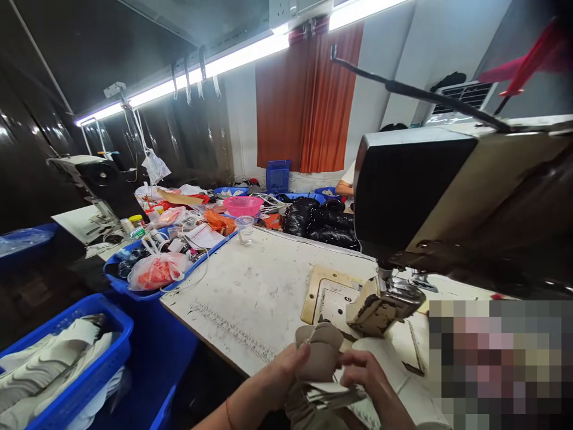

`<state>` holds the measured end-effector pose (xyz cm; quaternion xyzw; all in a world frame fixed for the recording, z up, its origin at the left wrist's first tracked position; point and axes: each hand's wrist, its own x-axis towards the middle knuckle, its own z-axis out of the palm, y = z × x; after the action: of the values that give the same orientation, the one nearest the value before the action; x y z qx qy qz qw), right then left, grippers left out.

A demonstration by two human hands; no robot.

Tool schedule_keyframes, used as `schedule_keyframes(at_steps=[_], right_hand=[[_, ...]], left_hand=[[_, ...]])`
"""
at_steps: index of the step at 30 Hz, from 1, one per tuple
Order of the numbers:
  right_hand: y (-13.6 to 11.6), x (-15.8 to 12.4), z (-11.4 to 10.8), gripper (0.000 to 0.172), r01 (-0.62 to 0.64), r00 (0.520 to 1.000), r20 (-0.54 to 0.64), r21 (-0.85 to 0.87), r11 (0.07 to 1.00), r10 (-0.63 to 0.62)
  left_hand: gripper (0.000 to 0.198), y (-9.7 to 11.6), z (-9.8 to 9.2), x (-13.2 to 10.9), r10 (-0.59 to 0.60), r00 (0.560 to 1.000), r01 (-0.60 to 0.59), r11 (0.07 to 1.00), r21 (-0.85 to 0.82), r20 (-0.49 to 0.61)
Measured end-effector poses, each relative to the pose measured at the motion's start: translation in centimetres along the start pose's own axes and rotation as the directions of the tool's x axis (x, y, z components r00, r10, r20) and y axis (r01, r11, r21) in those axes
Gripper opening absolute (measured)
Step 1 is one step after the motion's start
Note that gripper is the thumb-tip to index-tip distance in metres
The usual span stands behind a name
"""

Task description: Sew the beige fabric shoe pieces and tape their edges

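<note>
My left hand [289, 369] is closed on a bunch of grey-beige cut pieces [319, 358] with rounded ends, the thumb lying over them. At their other side, my right hand [367, 377] has its fingers curled around the edge of the lower, layered pieces; part of its grip is hidden. Both hands are at the front edge of the white sewing table [259, 280]. Just beyond them stands the sewing machine [416, 191], its worn presser and needle area [385, 298] close above the bunch. Larger pale pieces [403, 376] lie right of my right hand.
Left below the table, a blue basket [120, 325] holds stacked white curved pieces. A cluttered blue tray [134, 292] adjoins the table. A clear plastic cup [245, 230] stands at the back edge, near black bundles [313, 218]. Another person's arm [347, 182] shows behind the machine. The lower right is pixelated.
</note>
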<state>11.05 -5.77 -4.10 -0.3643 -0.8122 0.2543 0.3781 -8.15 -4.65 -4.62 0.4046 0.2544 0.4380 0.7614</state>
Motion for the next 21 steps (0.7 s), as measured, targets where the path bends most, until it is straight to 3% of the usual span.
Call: schedule_keyframes(at_steps=[3,5,7,9,12,14,17,21], right_hand=[[-0.3,0.4,0.0,0.020,-0.057,0.998,-0.010,0.000,0.998,0.057],[-0.5,0.6,-0.1,0.017,-0.078,0.997,0.015,0.031,0.997,0.077],[-0.7,0.7,-0.2,0.014,-0.112,0.993,0.030,0.067,0.991,0.111],[-0.9,0.8,-0.3,0.013,-0.221,0.974,-0.007,0.156,0.963,0.225],[-1.0,0.9,-0.1,0.017,-0.382,0.878,-0.128,0.396,0.835,0.462],[-1.0,1.0,-0.1,0.024,-0.408,0.823,-0.128,0.546,0.732,0.554],[-0.8,1.4,-0.3,0.035,-0.424,0.775,-0.085,0.664,0.616,0.626],[0.0,1.9,-0.5,0.057,-0.462,0.696,-0.147,0.658,0.595,0.703]], left_hand=[[0.065,0.9,0.6,-0.1,-0.032,0.997,0.033,0.999,-0.015,0.068],[0.061,1.1,0.7,0.0,-0.033,0.998,0.032,0.999,0.021,0.046],[0.056,1.1,0.5,0.2,-0.032,0.997,0.034,0.999,0.022,-0.074],[0.045,0.8,0.1,0.8,-0.043,0.976,0.045,0.999,0.006,-0.213],[0.025,1.0,-0.4,1.5,-0.037,0.950,0.052,0.998,0.041,-0.309],[0.022,1.8,-0.7,1.8,-0.028,0.948,0.057,0.995,0.080,-0.318],[0.033,3.2,-1.1,1.6,-0.076,0.937,0.119,0.987,0.106,-0.340],[0.048,3.9,-2.1,1.2,-0.105,0.848,0.177,0.980,0.091,-0.520]])
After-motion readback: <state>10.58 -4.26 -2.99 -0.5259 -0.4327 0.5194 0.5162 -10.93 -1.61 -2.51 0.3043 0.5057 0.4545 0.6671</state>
